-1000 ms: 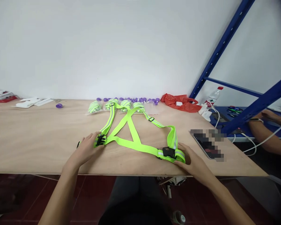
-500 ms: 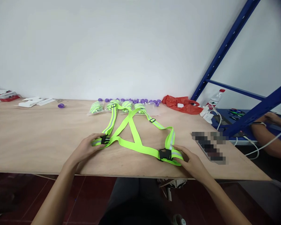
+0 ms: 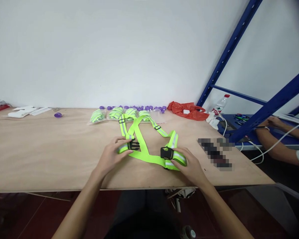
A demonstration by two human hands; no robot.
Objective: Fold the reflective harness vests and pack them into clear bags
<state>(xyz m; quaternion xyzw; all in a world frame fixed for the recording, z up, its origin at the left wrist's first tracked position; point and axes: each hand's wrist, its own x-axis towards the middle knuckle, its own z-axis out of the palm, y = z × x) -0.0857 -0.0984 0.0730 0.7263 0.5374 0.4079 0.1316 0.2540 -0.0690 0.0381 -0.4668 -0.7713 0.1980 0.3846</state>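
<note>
A neon yellow-green reflective vest harness (image 3: 145, 156) with grey stripes lies spread on the wooden table. My left hand (image 3: 114, 153) is closed on the strap end beside a black pronged buckle half (image 3: 134, 145), which points right. On the other side, my right hand (image 3: 188, 162) pinches the strap by the black socket buckle half (image 3: 166, 153), held just above the harness's lower band. The two buckle halves face each other with a gap between them. A black strap slider (image 3: 157, 127) sits on the right shoulder strap.
Bagged harnesses (image 3: 97, 116) and purple rolls (image 3: 139, 108) line the wall. A red plastic bag (image 3: 186, 111), a bottle (image 3: 220, 104) and a blurred-out object (image 3: 215, 153) are at right. Another person's arm (image 3: 276, 146) shows beyond the blue rack (image 3: 241, 126).
My left hand has moved right with the pronged buckle half, and my right hand has lifted the socket half and shifted left. The gap between the halves has narrowed. The view has turned slightly right.
</note>
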